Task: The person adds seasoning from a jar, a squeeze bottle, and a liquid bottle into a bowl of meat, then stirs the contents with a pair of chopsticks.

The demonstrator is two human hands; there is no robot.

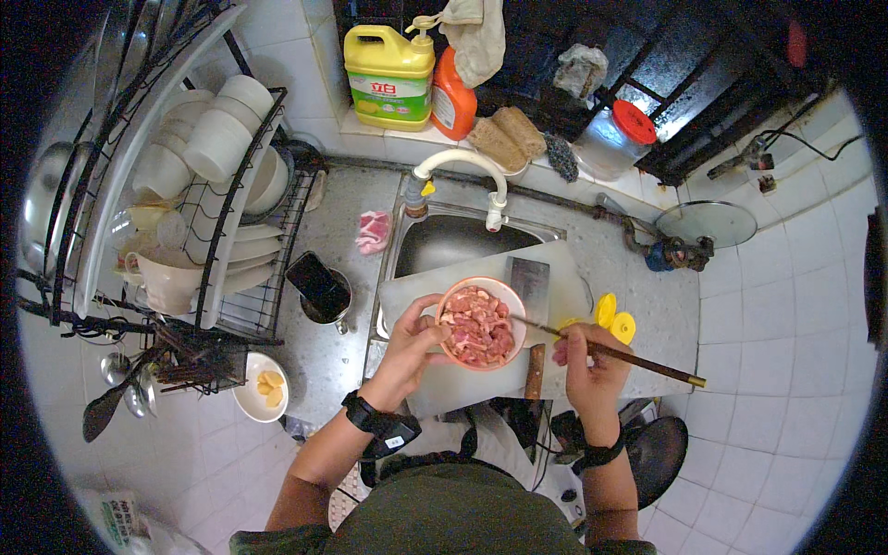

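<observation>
My left hand (416, 338) is closed on the rim and side of a small bowl (513, 303) with a pale inside and an orange-pink rim. Cut pieces of raw meat (476, 328) fill much of it. In my right hand (592, 370) is a pair of dark brown chopsticks (652, 362); their thin tips reach into the bowl at the meat's right edge. Below the bowl lies a white cutting board (430, 289), partly across the sink. A cleaver (529, 277) rests on the board, its wooden handle toward me and its middle hidden.
Behind the board are a metal sink (444, 239) and a white faucet (462, 159). Yellow caps (606, 310) sit right of the board. At left stand a dish rack (217, 250), a metal cup (338, 305) and a bowl of yellowish slices (242, 402). Detergent bottles (388, 79) line the sill.
</observation>
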